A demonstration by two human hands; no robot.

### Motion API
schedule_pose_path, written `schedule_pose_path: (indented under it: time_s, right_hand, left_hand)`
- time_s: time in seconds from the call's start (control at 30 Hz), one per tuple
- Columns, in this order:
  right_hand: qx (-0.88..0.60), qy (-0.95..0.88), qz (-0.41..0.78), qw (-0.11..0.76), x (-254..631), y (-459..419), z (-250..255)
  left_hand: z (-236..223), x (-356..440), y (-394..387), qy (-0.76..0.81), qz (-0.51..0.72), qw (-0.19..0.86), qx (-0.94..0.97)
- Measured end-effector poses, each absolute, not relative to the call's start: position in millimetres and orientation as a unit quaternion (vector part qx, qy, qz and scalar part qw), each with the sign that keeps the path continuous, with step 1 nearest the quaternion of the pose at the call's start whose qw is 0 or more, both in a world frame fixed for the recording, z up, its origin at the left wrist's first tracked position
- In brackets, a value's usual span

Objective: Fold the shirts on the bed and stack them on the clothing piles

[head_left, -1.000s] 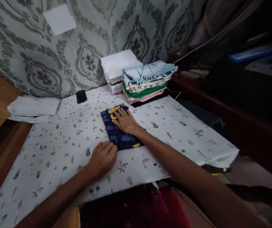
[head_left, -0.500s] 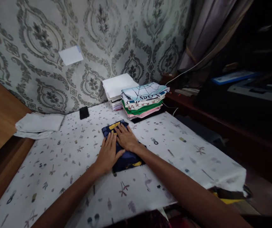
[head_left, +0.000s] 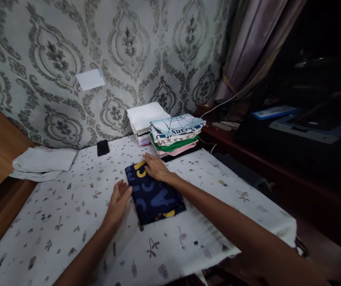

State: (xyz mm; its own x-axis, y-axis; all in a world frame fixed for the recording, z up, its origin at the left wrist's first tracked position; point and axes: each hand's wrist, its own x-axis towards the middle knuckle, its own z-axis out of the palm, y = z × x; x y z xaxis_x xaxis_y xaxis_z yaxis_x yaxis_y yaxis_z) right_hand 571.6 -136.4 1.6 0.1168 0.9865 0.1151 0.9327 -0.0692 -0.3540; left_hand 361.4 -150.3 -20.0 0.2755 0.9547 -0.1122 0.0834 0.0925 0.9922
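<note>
A navy folded garment [head_left: 155,196] with blue and yellow letter-like prints lies flat on the white patterned cloth. My right hand [head_left: 156,167] rests along its far right edge, fingers stretched towards the far side and partly covering that corner. At the left edge of the garment is my left hand [head_left: 119,202], turned on its side with thumb and fingers apart and slightly bent. Its thumb tip is close to the navy fabric; whether it touches I cannot tell. Neither hand has cloth visibly gripped.
Behind the garment stand a stack of colourful folded clothes [head_left: 176,137] and a white folded pile [head_left: 146,115]. A black phone [head_left: 103,147] lies near the wall. Folded white cloths [head_left: 43,161] sit at the left. A white cable [head_left: 232,98] runs down on the right.
My left hand first came onto the garment, then moved off to its left edge. My right hand slid from the garment's middle to its far right edge. The camera view tilted upward.
</note>
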Motion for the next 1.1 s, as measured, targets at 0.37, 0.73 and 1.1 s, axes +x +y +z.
schedule_pose_path:
  time_s: [0.37, 0.73, 1.1]
  right_hand:
    - [-0.715, -0.664, 0.206, 0.073, 600.2, -80.8, 23.5]
    - [-0.703, -0.607, 0.217, 0.3, 619.0, -144.8, 23.1]
    - [-0.575, -0.441, 0.175, 0.667, 712.8, -180.4, 108.9]
  left_hand:
    - [6.1, 364.3, -175.6, 0.475, 0.14, 0.738, 0.457]
    - [6.6, 322.4, -153.8, 0.449, 0.267, 0.767, 0.372]
    - [108.5, 447.4, -61.2, 0.314, 0.424, 0.688, 0.498]
